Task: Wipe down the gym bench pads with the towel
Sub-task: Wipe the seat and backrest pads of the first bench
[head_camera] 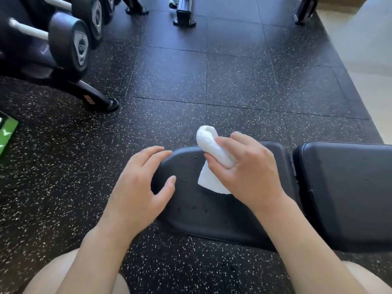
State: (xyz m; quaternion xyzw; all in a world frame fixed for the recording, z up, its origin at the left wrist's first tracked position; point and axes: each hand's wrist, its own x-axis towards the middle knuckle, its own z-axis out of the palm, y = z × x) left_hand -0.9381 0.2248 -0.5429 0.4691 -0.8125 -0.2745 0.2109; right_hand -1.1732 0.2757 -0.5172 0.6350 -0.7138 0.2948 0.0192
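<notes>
At the far left edge of the frame, a green-and-black object (7, 132) lies on the floor, cut off by the border. In the upper left stands a dumbbell rack (93, 96) carrying black dumbbells (70, 42) with grey end caps; its curved foot reaches toward the left centre of the frame. The floor (212, 81) is black rubber tile with white speckling across the whole middle of the frame. Top centre, the base of another machine (184, 14) is partly visible. Lower centre, the left hand (137, 187) is spread wide, fingers relaxed and slightly bent, holding nothing; its fingertips sit at the left rounded edge of the seat pad (201, 211), contact with the surface uncertain. The seat pad is black, dotted with small specks or droplets. Right of centre, the right hand (246, 166) grips a white towel (209, 145), thumb and fingers curled round it; a rolled end projects above the hand toward the upper left, and a flat flap hangs beneath onto the pad's upper portion. At the right edge, a second black pad, the back pad (347, 187), lies just beside the seat pad, separated by a narrow gap. A pale floor strip (364, 49) runs along the upper right. Bare knees show at both bottom corners.
</notes>
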